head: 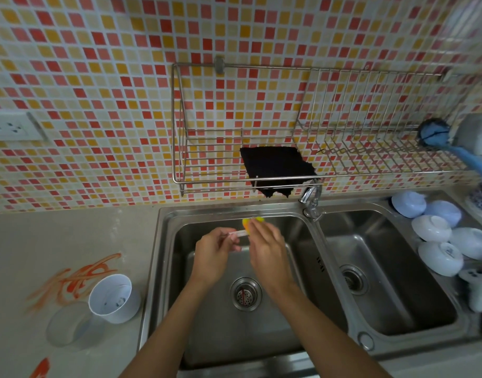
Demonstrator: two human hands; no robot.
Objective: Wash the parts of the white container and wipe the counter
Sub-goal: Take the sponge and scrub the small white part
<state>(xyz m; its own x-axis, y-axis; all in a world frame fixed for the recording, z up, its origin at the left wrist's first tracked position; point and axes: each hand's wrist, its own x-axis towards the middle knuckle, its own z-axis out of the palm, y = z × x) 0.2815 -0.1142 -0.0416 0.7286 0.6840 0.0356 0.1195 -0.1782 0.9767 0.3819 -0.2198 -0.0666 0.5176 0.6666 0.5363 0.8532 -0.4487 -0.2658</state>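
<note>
Orange smears [79, 279] streak the tabletop [21, 241] by its left edge, just behind the clear cup [70, 324] and the white container [113, 297]. Over the left sink basin [207, 336], the left hand [215, 253] pinches a small clear part [237, 234]; the right hand [265, 246] pinches a yellow sponge [251, 221] against it

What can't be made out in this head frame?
- Small white part in the left hand: motion-blurred, shape unclear.
- Yellow sponge: mostly behind the right hand.
- Blue brush: handle cut by the right edge.
- Orange smear on the counter: substance unidentifiable.
</note>
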